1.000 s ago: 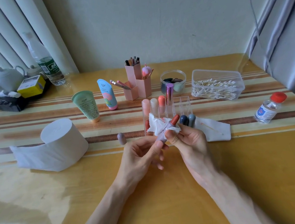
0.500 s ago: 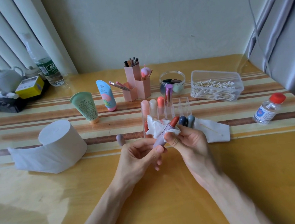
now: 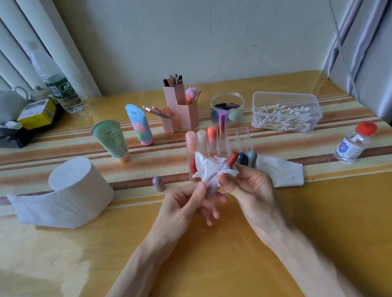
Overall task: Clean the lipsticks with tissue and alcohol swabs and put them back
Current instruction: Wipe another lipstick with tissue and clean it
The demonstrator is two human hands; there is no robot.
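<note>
Left grip (image 3: 186,206) holds lipstick (image 3: 231,160), right grip (image 3: 253,188) tissue (image 3: 206,168); glossy table (image 3: 224,264), pale wall (image 3: 203,29).

A striped table (image 3: 225,276) carries a tissue roll (image 3: 75,189), a green tube (image 3: 112,141), a blue tube (image 3: 139,124), a pink holder (image 3: 180,113), a clear organizer (image 3: 237,140), a swab box (image 3: 286,113), a red-capped bottle (image 3: 353,145), a folded tissue (image 3: 285,175) and, apparently, a lilac cap (image 3: 158,183).

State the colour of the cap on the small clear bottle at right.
The cap is red; head view.
</note>
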